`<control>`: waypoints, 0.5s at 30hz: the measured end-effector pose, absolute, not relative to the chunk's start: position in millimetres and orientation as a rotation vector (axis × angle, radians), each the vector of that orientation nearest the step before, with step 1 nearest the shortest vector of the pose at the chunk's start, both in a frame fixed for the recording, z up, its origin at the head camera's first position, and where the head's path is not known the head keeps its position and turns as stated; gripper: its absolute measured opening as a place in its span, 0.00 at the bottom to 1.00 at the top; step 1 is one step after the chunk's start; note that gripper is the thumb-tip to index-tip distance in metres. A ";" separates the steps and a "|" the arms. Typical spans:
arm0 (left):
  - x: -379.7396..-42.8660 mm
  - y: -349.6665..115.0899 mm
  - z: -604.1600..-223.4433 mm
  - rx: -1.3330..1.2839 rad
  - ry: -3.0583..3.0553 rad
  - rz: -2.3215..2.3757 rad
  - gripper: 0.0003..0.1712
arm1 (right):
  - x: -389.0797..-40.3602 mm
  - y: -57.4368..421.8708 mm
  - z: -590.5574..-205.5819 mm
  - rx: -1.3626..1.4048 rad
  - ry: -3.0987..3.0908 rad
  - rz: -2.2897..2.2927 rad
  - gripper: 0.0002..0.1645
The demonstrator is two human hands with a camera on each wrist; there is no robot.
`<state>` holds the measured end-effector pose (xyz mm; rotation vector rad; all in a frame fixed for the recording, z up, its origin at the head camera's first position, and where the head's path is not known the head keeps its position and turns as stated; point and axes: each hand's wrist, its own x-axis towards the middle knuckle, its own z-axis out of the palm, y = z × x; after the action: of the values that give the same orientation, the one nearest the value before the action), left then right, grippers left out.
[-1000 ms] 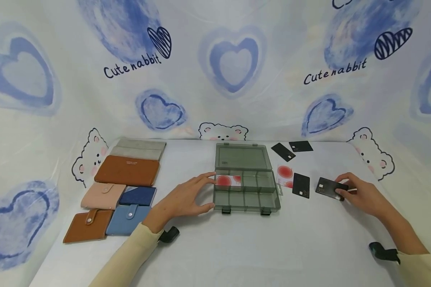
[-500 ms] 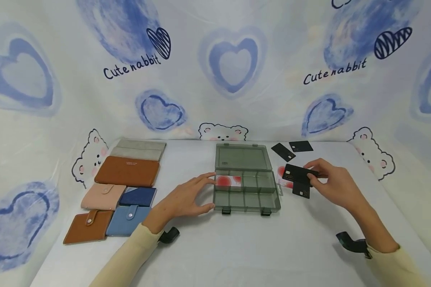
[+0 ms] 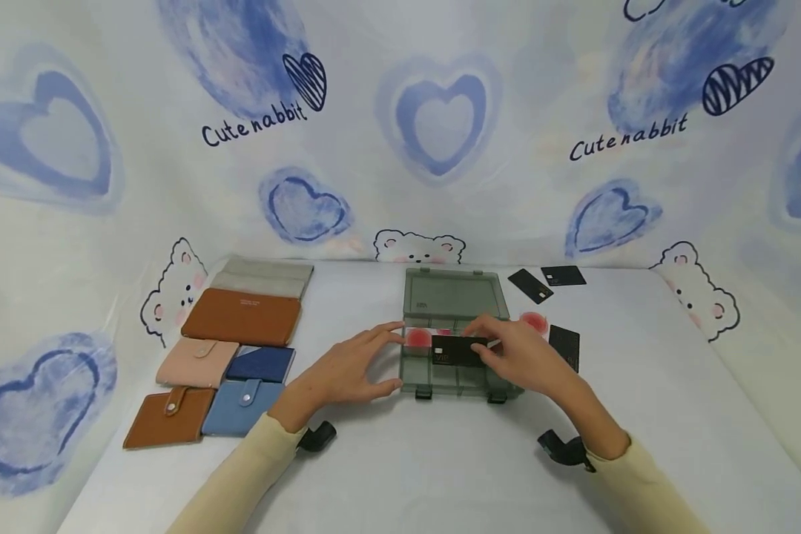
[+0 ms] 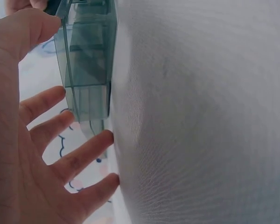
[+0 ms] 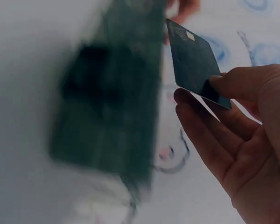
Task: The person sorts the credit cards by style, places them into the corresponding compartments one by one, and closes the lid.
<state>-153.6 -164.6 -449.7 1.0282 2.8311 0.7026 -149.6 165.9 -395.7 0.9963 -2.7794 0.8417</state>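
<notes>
My right hand [image 3: 527,354] pinches a black VIP card [image 3: 455,351] by its right end, between thumb and fingers, above the green plastic box [image 3: 410,382]. The right wrist view also shows that card [image 5: 193,60], tilted and apart from the blurred box. The box's lid [image 3: 450,291] lies open at the back, with divided compartments in front. A white card with red circles [image 3: 418,338] sits in the back-left compartments, partly covered by the black card. With spread, fairly straight fingers, my left hand [image 3: 347,371] touches the box's left side; the left wrist view shows the thumb at its edge.
Two black cards [image 3: 530,286] [image 3: 564,276] lie at the back right. Another black card [image 3: 564,347] and a red-circled card [image 3: 534,322] are right of the box, partly hidden. Several wallets, including a brown one [image 3: 242,317] and a blue one [image 3: 242,406], are at the left.
My right hand has lifted the black card from the table's right side and carried it left over the box. The left hand stays at the box's left side.
</notes>
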 end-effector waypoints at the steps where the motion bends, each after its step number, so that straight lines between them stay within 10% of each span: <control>1: -153.7 -164.2 -449.0 1.033 2.834 0.701 0.37 | -148.7 160.7 -398.4 1.008 -2.789 0.856 0.16; 15: -154.2 -161.2 -446.7 1.078 2.794 0.747 0.38 | -136.8 131.1 -424.8 1.056 -2.807 0.974 0.16</control>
<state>-154.2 -161.2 -446.7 1.0780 2.7942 0.7467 -136.8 131.1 -424.8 1.0563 -2.8069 0.9738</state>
